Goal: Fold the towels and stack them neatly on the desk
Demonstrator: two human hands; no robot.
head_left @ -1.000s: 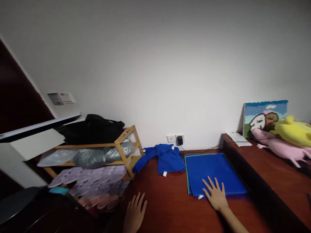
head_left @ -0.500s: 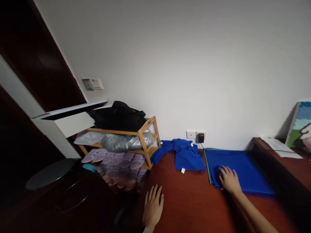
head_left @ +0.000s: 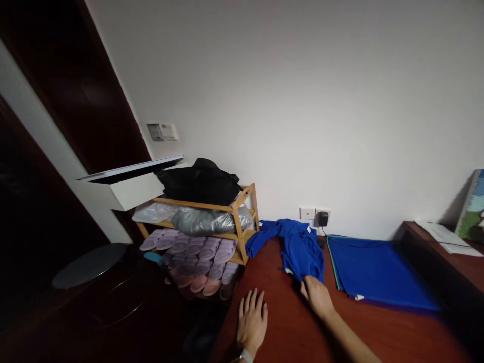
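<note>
Clutching seen on the blue shirt, right hand's grip closed; left hand laid open on the table.

right hand | left blue folded cloth | now on blue shirt (shirt pulled narrower)

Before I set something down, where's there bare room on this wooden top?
Bare wood shows between your left hand and the blue shirt, and below the blue mat, right of your right hand. It's crowded where the shirt nearly meets the mat, beside the charger.
</note>
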